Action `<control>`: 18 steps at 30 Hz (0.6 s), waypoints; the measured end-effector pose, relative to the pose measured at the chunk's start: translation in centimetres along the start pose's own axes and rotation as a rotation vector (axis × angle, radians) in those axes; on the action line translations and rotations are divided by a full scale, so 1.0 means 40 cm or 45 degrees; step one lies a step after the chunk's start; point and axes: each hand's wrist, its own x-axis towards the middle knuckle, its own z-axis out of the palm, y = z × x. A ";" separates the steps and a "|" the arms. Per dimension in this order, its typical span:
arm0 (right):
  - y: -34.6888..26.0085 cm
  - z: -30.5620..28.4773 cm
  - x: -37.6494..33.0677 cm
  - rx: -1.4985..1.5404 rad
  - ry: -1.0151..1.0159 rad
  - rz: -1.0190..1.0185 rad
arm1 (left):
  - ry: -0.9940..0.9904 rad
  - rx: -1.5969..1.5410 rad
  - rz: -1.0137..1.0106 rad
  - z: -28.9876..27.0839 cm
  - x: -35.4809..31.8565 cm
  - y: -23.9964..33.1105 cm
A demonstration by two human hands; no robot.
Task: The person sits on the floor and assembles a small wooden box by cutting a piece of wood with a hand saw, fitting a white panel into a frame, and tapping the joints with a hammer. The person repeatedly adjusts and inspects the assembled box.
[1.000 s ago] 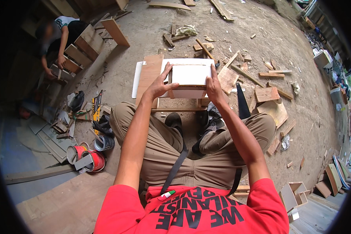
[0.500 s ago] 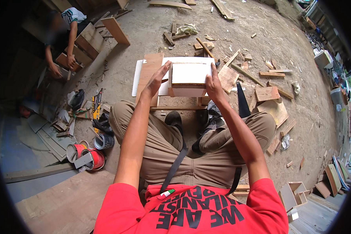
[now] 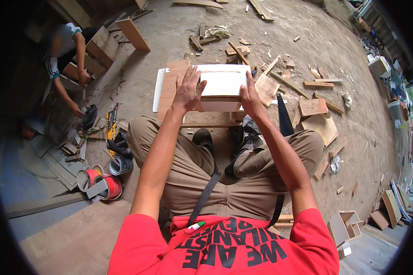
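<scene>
A small wooden box [image 3: 221,85] with a white top and brown edges sits in front of me on a low wooden stand. My left hand [image 3: 187,91] lies over its left edge, fingers stretched and spread, with the thumb out over the white top. Along the box's right side, my right hand [image 3: 250,95] holds on, its fingers partly hidden. Beneath and left of the box are a plywood board [image 3: 170,78] and a white panel [image 3: 159,91].
A handsaw [image 3: 284,117] leans by my right knee, near scattered wood offcuts [image 3: 313,107]. Red paint cans [image 3: 111,187] and a yellow-handled saw [image 3: 112,121] lie left. Another person [image 3: 62,50] works at the far left beside upright boards [image 3: 103,46]. A small compartmented box [image 3: 345,228] stands lower right.
My left hand has shifted from the box's left side onto its top edge, its fingers spreading. The right hand stays put. The other person's hand has reached down toward a black bag.
</scene>
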 end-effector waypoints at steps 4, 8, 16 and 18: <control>0.032 -0.009 0.014 0.006 -0.013 -0.140 | 0.165 0.165 0.252 0.003 0.028 0.095; -0.004 -0.020 0.000 0.194 -0.136 0.001 | 0.159 0.244 0.284 0.077 0.055 0.180; 0.034 0.003 0.006 0.252 -0.133 -0.124 | -0.197 0.347 0.233 0.064 0.047 0.214; 0.056 -0.012 0.000 0.184 -0.089 -0.163 | -0.329 0.379 0.346 0.044 0.054 0.229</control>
